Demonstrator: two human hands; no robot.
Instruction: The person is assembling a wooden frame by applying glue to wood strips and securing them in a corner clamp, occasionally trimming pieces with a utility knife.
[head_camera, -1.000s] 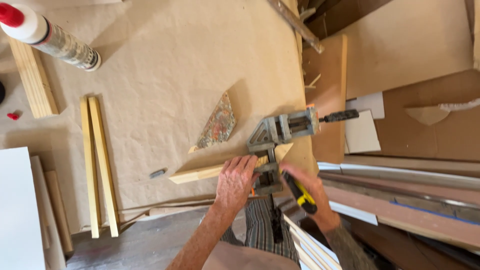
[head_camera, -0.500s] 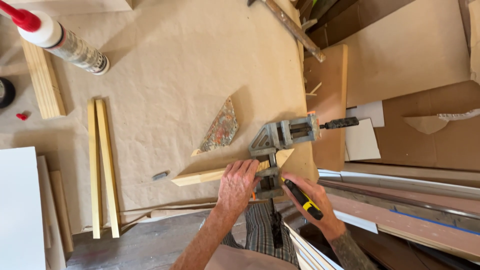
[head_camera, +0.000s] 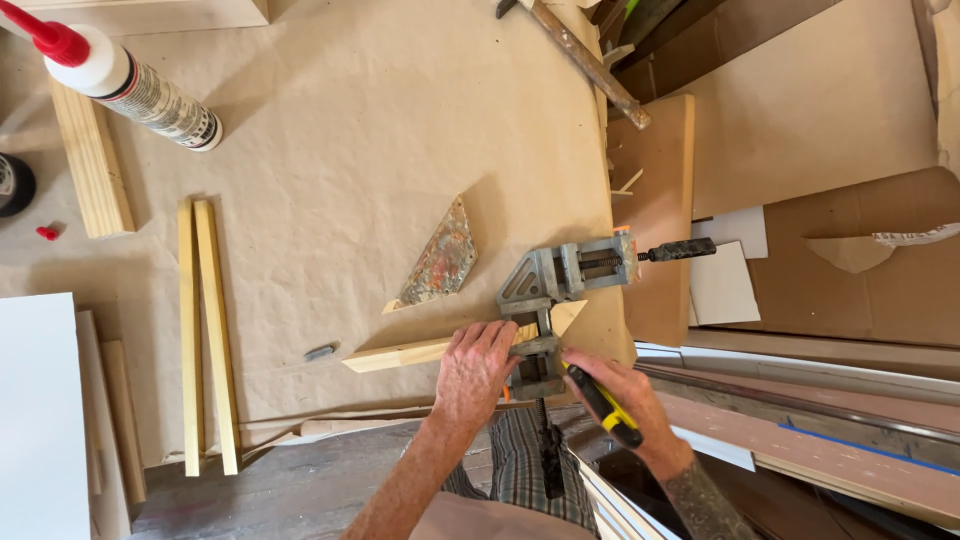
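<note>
A grey metal corner clamp (head_camera: 556, 283) sits at the paper-covered bench's right edge, its black screw handle (head_camera: 680, 250) pointing right. A light wood strip (head_camera: 400, 354) with a mitred end lies in the clamp's jaw. My left hand (head_camera: 474, 372) presses down on the strip and the clamp's lower jaw. My right hand (head_camera: 620, 398) grips a yellow and black tool (head_camera: 605, 407) beside that jaw, its tip hidden under my fingers.
Two long wood strips (head_camera: 205, 335) lie side by side at left. A paint-stained triangular scrap (head_camera: 440, 258) rests above the strip. A glue bottle (head_camera: 130, 82) with red cap lies at top left, beside a short board (head_camera: 90, 160). A white panel (head_camera: 40, 420) is at bottom left.
The view has drifted slightly, so everything sits a little lower in the frame. My hands stay on the clamp and strip; my right hand has shifted a little closer to the jaw.
</note>
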